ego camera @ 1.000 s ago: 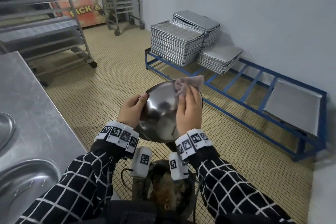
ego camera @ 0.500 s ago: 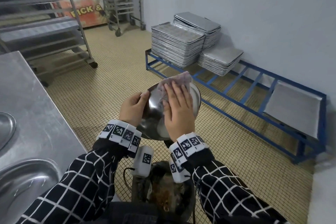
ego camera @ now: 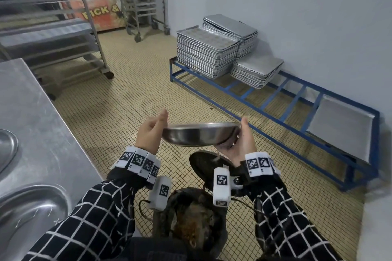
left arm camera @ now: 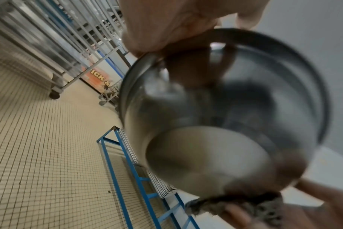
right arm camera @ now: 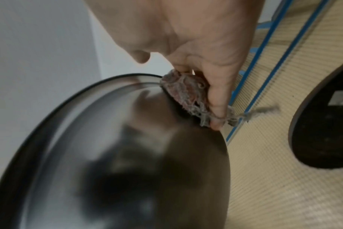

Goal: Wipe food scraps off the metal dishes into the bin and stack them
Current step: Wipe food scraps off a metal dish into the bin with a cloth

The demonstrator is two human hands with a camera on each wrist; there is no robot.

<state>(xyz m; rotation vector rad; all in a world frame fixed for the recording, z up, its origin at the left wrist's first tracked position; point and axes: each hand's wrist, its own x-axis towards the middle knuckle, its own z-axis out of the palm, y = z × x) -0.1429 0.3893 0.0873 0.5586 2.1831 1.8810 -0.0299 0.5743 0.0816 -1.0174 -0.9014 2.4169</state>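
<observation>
A round metal dish (ego camera: 199,136) is held roughly level above the open bin (ego camera: 197,222), which has brown scraps inside. My left hand (ego camera: 151,131) grips the dish's left rim, thumb on top. My right hand (ego camera: 244,144) holds the right rim, thumb on the edge and fingers underneath. In the right wrist view those fingers (right arm camera: 217,96) pinch a frayed grey cloth (right arm camera: 184,91) against the underside of the dish (right arm camera: 127,155). The left wrist view shows the dish's shiny underside (left arm camera: 215,116), with the cloth (left arm camera: 235,206) at its far edge.
The bin's dark lid (ego camera: 203,163) stands open just under my right wrist. A steel counter (ego camera: 42,133) at left carries more metal dishes (ego camera: 31,214). A low blue rack (ego camera: 275,99) with stacks of trays (ego camera: 207,55) lines the right wall. Wheeled racks (ego camera: 53,27) stand behind.
The dish has swung from tilted toward me to about level. My right hand left the inside of the dish and now holds the right rim with the cloth underneath.
</observation>
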